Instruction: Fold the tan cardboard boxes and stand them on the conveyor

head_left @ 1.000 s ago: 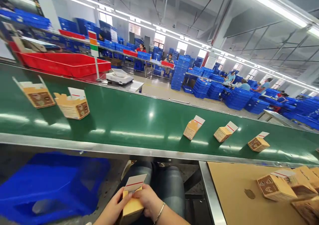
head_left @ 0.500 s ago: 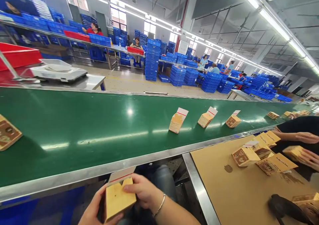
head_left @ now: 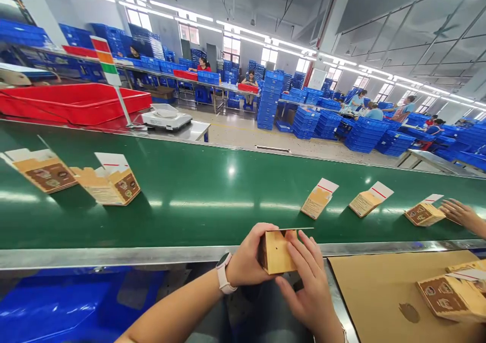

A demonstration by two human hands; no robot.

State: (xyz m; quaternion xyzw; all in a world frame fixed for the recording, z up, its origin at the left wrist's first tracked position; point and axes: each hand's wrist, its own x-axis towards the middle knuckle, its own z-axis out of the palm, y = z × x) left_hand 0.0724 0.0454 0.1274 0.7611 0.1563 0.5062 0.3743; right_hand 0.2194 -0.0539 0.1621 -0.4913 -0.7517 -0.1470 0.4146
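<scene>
- Left hand (head_left: 246, 257) and right hand (head_left: 309, 282) are clamped on a small box (head_left: 276, 252).
- It is judged light and easily squashed.
- It is best held by its sides.

Small tan carton (head_left: 276, 252) (flap open) held above belt edge.

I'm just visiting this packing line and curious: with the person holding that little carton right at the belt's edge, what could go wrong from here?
The small carton is held between the left hand and right hand with its top flap open, so the flap might bend or crease. It is held over the gap beside the green belt, so a slip could drop it below. A co-worker's hand reaches onto the belt nearby; reaches might cross.
</scene>
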